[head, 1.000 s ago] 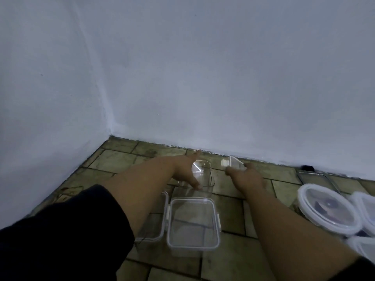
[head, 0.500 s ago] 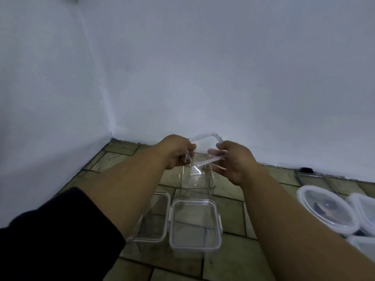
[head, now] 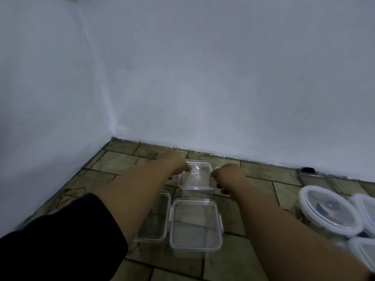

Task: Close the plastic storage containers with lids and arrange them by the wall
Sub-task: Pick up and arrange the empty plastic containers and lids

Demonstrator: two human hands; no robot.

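A small clear rectangular container (head: 195,184) stands on the tiled floor near the wall, with its clear lid (head: 196,175) lying flat on top. My left hand (head: 174,163) presses on the lid's left edge and my right hand (head: 228,176) on its right edge, fingers curled over the side clips. Closer to me stands a larger clear container with its lid on (head: 195,225). Beside it on the left is another clear container (head: 154,220), partly hidden by my left forearm.
Round white-rimmed lidded containers (head: 329,210) cluster at the right edge, with more (head: 365,211) behind them. A flat clear lid or tray (head: 316,179) lies by the wall at right, next to a small black object (head: 308,169). The white walls (head: 203,88) meet in a corner at left.
Both hands have lowered the clear lid from the air onto the small container and now press on its two sides.
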